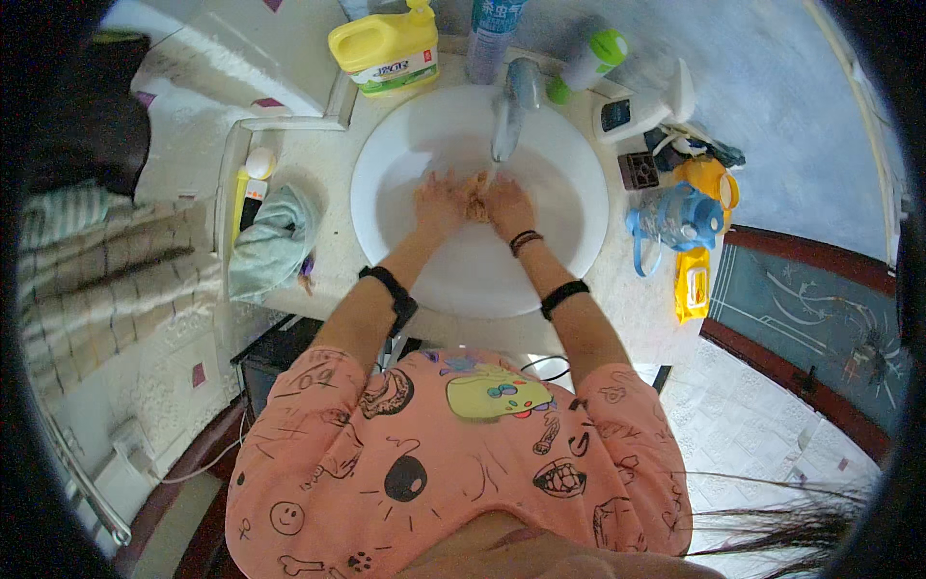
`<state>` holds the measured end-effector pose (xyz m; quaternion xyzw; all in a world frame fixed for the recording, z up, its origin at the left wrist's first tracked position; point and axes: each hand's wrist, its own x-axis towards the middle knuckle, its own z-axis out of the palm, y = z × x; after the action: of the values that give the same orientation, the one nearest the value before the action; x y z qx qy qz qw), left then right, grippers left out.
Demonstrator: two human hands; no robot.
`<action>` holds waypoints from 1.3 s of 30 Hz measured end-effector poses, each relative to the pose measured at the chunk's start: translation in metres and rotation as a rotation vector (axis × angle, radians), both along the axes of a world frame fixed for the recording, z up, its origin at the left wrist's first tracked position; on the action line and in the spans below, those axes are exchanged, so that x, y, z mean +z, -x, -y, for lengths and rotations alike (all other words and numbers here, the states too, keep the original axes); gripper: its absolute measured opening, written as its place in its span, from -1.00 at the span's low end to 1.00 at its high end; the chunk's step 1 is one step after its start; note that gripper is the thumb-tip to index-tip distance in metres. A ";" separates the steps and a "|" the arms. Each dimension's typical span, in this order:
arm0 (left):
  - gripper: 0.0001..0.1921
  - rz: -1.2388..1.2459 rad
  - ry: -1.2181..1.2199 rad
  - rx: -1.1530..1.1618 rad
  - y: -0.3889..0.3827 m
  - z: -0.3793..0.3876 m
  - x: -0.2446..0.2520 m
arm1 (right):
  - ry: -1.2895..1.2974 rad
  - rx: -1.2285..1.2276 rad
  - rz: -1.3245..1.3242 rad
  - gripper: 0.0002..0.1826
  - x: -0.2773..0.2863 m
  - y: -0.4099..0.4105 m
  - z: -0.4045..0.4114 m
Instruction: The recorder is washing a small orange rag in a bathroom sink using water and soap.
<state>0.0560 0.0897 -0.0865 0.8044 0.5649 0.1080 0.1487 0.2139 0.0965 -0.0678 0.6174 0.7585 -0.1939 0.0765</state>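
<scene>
Both of my hands are inside a white oval washbasin [477, 293]. Between them is a small, crumpled orange-brown item [476, 197], too blurred to tell what it is. My left hand [440, 203] grips its left side, and my right hand [512, 203] holds its right side. Above the right fingers is the spout of a chrome faucet [508, 119], with a thin stream of water falling from it. Dark bands circle both forearms, and a dark bracelet [525, 241] is on the right wrist.
Behind the basin stand a yellow jug [391, 54], a spray can [492, 43] and a green-capped bottle [597, 61]. A white bottle [636, 112], blue water bottle [676, 217] and yellow wipes pack [692, 286] line the right. A pale green towel [275, 235] lies left.
</scene>
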 end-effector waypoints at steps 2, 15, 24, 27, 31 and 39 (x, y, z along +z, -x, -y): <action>-0.53 -0.248 -0.131 0.012 -0.014 0.008 -0.017 | -0.075 -0.090 0.035 -0.65 -0.044 0.014 0.018; -0.54 -0.070 0.127 0.103 -0.025 -0.015 -0.036 | 0.147 -0.250 0.021 -0.54 -0.011 0.016 -0.018; -0.72 0.690 0.322 0.156 0.003 0.023 -0.016 | -0.072 -0.024 -0.246 -0.65 0.022 -0.028 0.043; -0.77 0.505 0.291 0.157 0.039 0.018 0.042 | -0.145 -0.131 -0.538 -0.70 0.068 -0.054 0.056; -0.83 0.843 0.409 0.209 0.055 -0.008 0.146 | -0.240 -0.122 -0.723 -0.72 0.135 -0.074 0.047; -0.81 1.398 0.190 0.126 0.068 -0.039 0.342 | -0.676 0.054 -0.807 -0.80 0.359 -0.055 0.025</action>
<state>-0.0121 0.1287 0.2560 0.4960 0.3894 0.5578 0.5396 0.2689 0.0718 0.2909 0.4641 0.7633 -0.1586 -0.4205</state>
